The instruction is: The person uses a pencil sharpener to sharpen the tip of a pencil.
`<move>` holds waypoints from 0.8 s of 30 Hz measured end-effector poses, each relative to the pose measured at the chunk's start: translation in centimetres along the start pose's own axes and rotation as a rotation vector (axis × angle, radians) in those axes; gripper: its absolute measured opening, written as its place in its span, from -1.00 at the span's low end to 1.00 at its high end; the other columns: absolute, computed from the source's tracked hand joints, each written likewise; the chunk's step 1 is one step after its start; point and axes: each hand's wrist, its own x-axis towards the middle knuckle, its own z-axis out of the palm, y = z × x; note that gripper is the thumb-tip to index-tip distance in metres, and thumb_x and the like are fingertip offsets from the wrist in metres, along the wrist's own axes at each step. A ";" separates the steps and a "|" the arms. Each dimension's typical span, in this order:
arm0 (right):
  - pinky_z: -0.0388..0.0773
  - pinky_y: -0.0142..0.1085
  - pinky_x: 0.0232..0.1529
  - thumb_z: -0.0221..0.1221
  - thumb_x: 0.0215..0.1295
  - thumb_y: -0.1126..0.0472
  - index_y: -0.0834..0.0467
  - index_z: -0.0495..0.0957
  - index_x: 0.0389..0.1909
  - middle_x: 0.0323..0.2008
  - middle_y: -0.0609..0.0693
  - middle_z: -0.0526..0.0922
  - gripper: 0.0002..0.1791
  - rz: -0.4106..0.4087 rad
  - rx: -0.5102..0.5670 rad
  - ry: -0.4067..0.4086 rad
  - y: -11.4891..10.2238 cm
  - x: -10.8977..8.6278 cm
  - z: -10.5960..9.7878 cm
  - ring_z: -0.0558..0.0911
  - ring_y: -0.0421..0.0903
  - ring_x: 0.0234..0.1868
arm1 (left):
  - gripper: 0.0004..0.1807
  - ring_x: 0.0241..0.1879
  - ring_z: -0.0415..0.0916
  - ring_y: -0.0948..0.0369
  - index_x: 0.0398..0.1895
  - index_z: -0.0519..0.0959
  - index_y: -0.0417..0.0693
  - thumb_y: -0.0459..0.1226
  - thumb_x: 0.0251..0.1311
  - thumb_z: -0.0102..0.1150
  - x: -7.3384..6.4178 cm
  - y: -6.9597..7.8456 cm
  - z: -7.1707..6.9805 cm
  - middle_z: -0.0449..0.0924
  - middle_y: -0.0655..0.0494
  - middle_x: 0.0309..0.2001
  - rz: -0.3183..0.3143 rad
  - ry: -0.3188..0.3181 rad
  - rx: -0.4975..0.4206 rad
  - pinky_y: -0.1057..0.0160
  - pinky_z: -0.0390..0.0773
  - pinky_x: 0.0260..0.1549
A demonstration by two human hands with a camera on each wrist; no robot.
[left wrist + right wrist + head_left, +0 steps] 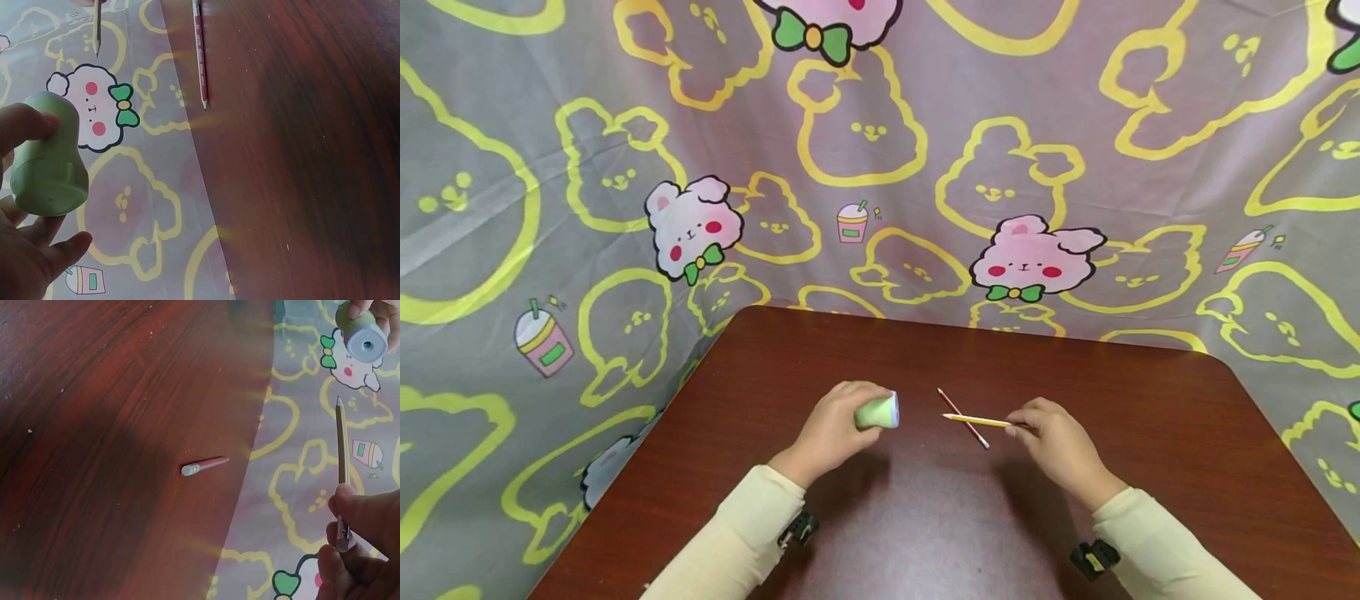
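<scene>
My left hand point(835, 429) grips a small green pencil sharpener point(876, 412) held sideways above the table. Its pale blue end, with a round hole in the middle, faces right; the right wrist view shows this hole point(367, 345). Between thumb and fingertips, my right hand point(1063, 450) pinches a yellow pencil point(981, 420) near its back end. The sharpened tip points left toward the sharpener, with a gap between the two. Below the yellow pencil, a red pencil point(977, 434) lies slantwise on the table, its white-tipped end nearer me.
The dark brown wooden table point(940, 517) reaches back to a grey curtain point(917, 200) printed with cartoon bears and rabbits. This curtain also hangs along the left side. Black straps with small devices sit at both wrists.
</scene>
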 end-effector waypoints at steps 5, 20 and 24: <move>0.45 -0.23 -0.39 0.37 0.06 0.33 0.17 0.71 -0.33 -0.40 -0.10 0.57 -0.88 -0.003 -0.015 0.005 0.4 -0.1 0.1 0.51 -0.14 -0.37 | -0.51 -0.09 0.53 0.09 -0.06 0.64 -0.08 -0.42 -0.20 0.44 0.0 0.0 0.2 0.64 0.06 -0.08 0.004 0.016 0.000 0.15 0.52 -0.12; 0.53 -0.06 -0.38 0.35 0.07 0.32 0.18 0.71 -0.30 -0.36 -0.01 0.66 -0.86 0.026 -0.105 0.022 1.7 -0.3 0.5 0.66 0.03 -0.33 | -0.49 -0.10 0.53 0.09 -0.04 0.62 -0.10 -0.43 -0.20 0.44 -0.1 -0.1 0.6 0.63 0.05 -0.07 -0.038 0.011 -0.013 0.14 0.52 -0.14; 0.54 -0.01 -0.37 0.34 0.08 0.31 0.18 0.71 -0.31 -0.36 0.00 0.68 -0.87 0.044 -0.118 0.023 1.9 -0.4 0.7 0.67 0.06 -0.31 | -0.49 -0.10 0.53 0.09 -0.04 0.62 -0.10 -0.43 -0.20 0.44 -0.2 -0.2 0.7 0.63 0.05 -0.07 -0.040 0.013 -0.008 0.14 0.52 -0.14</move>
